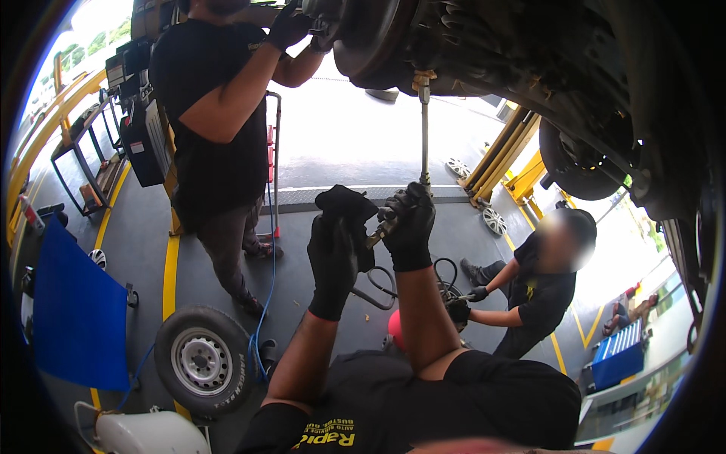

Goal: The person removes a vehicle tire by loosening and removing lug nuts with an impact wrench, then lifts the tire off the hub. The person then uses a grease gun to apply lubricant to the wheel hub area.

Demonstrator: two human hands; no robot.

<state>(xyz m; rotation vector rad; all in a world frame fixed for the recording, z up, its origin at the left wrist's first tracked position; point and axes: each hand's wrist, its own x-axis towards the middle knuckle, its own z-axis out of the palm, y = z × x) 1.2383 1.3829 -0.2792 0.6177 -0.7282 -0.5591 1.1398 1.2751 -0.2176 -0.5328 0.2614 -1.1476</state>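
Both my hands wear black gloves and are raised under a lifted vehicle. My left hand (333,253) is closed on a dark piece that looks like a black cloth (346,203). My right hand (409,227) is wrapped around the lower end of a long metal rod (425,140), which hangs from the vehicle's underside (499,49). A worn metal end piece (384,228) pokes out of that fist towards the cloth. Whether this piece and the rod are one part, I cannot tell. Higher up, a brownish joint (424,77) tops the rod.
At the left, a co-worker (219,113) reaches gloved hands to a wheel hub (340,23). Another person (541,280) bends at the right, holding a tool. A wheel (203,362), an air hose (265,303), a blue panel (79,310) and yellow posts (503,155) stand around me.
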